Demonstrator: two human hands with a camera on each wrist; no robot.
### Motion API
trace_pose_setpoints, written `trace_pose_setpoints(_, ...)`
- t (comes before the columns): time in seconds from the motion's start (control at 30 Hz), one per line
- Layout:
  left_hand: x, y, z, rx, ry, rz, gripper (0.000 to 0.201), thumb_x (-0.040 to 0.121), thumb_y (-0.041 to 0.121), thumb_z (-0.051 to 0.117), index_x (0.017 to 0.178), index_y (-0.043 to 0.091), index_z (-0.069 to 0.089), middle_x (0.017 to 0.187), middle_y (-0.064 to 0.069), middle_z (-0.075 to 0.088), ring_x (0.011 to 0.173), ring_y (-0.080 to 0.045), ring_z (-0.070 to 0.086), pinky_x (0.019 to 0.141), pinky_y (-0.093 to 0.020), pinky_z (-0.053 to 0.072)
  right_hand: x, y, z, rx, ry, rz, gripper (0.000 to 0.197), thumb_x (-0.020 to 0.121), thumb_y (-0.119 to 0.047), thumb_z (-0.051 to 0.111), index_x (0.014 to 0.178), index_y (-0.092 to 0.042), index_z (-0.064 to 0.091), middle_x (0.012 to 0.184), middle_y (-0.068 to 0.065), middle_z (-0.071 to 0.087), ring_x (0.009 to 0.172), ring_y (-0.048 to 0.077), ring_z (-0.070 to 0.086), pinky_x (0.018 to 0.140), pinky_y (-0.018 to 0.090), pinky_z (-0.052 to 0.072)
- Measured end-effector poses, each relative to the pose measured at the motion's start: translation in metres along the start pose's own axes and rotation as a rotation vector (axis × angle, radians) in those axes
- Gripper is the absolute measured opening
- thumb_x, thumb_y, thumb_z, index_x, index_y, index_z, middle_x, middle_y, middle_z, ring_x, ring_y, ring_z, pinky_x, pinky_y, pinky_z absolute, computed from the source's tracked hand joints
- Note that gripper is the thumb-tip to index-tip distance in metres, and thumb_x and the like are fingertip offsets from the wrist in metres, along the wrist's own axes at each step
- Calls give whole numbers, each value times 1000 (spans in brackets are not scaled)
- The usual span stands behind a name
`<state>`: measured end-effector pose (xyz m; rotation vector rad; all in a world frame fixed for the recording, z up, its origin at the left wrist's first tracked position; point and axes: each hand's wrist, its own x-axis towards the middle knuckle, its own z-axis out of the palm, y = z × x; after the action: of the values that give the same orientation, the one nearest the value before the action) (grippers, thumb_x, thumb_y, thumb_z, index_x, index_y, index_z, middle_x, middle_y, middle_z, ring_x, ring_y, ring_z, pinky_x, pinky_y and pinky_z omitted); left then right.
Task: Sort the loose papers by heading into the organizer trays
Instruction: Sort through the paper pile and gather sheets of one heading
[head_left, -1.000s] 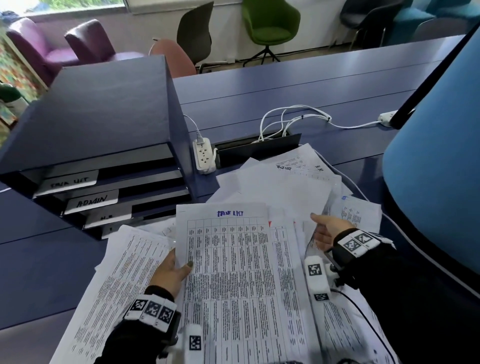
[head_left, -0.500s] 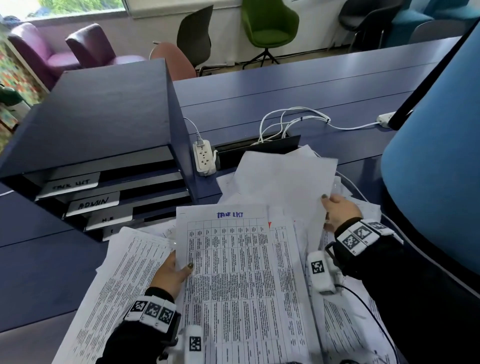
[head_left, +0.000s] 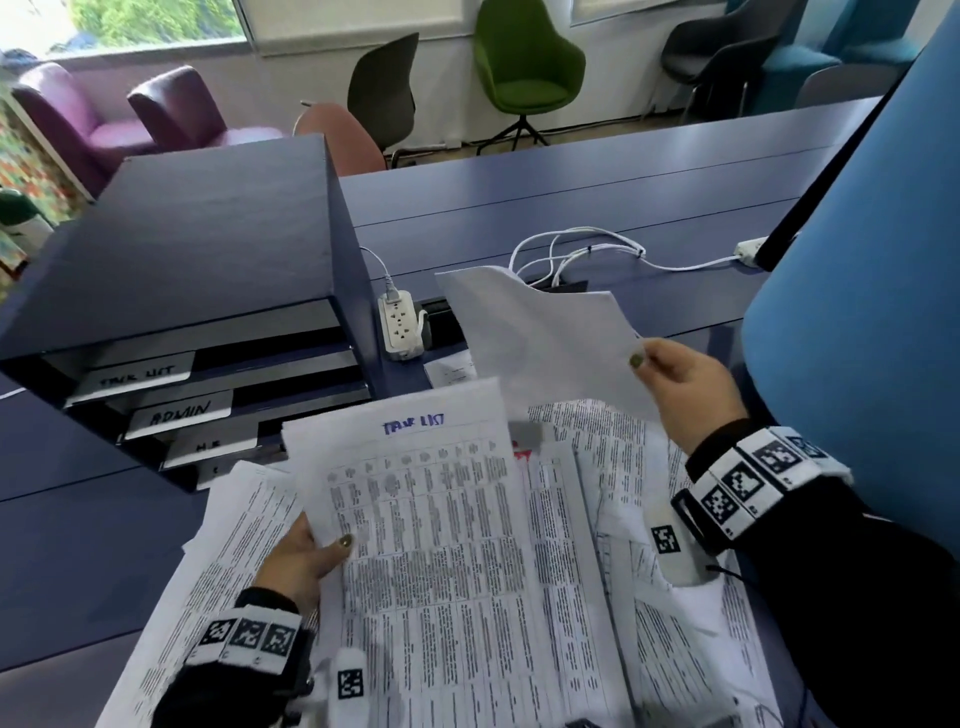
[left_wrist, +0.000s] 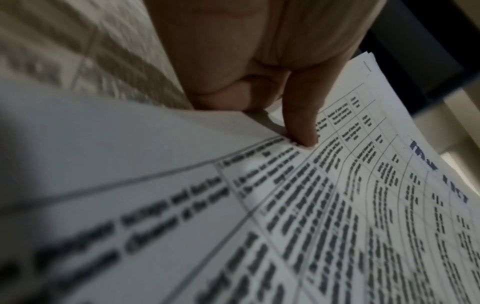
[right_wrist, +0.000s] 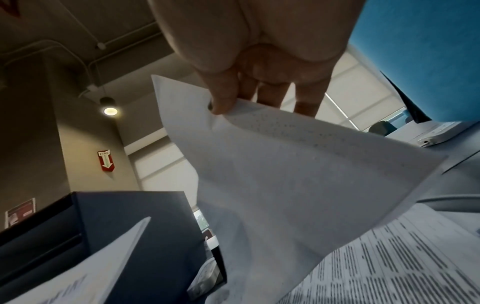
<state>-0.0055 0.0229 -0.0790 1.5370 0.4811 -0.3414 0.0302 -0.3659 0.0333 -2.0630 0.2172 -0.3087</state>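
Desk organizer (head_left: 208, 291) labels read "ADMIN"; left hand (head_left: 304, 564) grips "TASK LIST" sheet (head_left: 441, 545).

Printed papers (head_left: 597, 519) lie heaped before the labelled organizer trays (head_left: 218, 379).

Right hand (head_left: 675, 384): is rising off the heap, from flat on the papers a second ago to up in the air, thumb and fingers pinching a sheet's edge.
Blank-backed white paper sheet (head_left: 545, 332): is lifting clear of the loose printed papers (head_left: 597, 467), now hanging curled with its plain side up, where before it lay among them.
Printed white "TASK LIST" table sheet (head_left: 441, 519): is tipping up at its top edge in the left hand (head_left: 306, 561), more raised than earlier.
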Motion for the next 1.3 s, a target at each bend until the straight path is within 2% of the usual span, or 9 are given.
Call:
trace_pose_setpoints(0.2,-1,19,-36,-191,110,185,43,87,-22,34,102,12,56,82,1,71,67,-8,69,61,-22,57,-20,-14,1,6,-202,12,27,94,-19,52,78,-36,63,75,-13,64,74,14,57,71,29,48)
trace_pose_setpoints(0.33,6,33,-67,-268,162,254,46,88,-19,34,117,9,56,84,7,71,69,-6,67,63,-17,54,-34,-22,7,-187,-527,88,21,95,-21,49,85,-35,62,87,-9,64,78,17,60,60,19,47)
trace_pose_setpoints(0.4,4,38,-75,-294,179,275,53,87,-19,32,104,17,66,77,9,71,65,-3,66,62,-15,53,-44,-24,12,-319,-643,84,16,95,-24,51,101,-30,63,84,-14,61,73,8,58,59,11,44)
trace_pose_setpoints(0.53,-1,36,-83,-305,193,307,57,85,-20,31,81,22,70,78,6,71,66,0,66,64,-13,54,-63,-21,29,-524,-873,111,28,95,-30,49,121,-28,58,106,-9,64,95,12,61,88,23,50)
trace_pose_setpoints(0.63,-2,27,-85,-324,227,282,58,86,-21,31,69,19,69,68,9,71,63,1,67,63,-10,53,-70,-10,45,-691,-970,46,25,95,-33,50,116,-28,62,106,-7,65,96,14,60,92,27,47)
trace_pose_setpoints(0.77,3,12,-87,-318,239,235,47,87,-21,31,96,15,60,78,10,73,72,-1,68,70,-13,54,-80,7,55,-680,-1044,91,26,90,-36,57,112,-28,67,99,-10,68,83,9,55,81,22,46)
trace_pose_setpoints(0.9,4,3,-83,-267,204,180,47,86,-21,31,99,15,58,79,9,73,75,-4,68,73,-20,55,-81,14,53,-432,-934,253,24,90,-47,52,91,-31,69,91,-9,71,83,9,65,88,29,52)
trace_pose_setpoints(1.07,10,-7,-82,-217,202,136,41,87,-20,36,116,4,53,94,-1,69,87,-17,65,81,-30,53,-61,27,45,-485,-407,366,47,86,-37,62,131,-27,50,132,-2,54,108,17,59,88,31,49)
trace_pose_setpoints(1.3,9,-3,-65,-190,173,139,44,85,-22,37,101,14,56,80,7,73,74,-4,68,75,-21,53,-57,42,47,-582,-463,556,59,79,-20,73,130,-23,45,114,6,62,91,21,59,77,26,46)
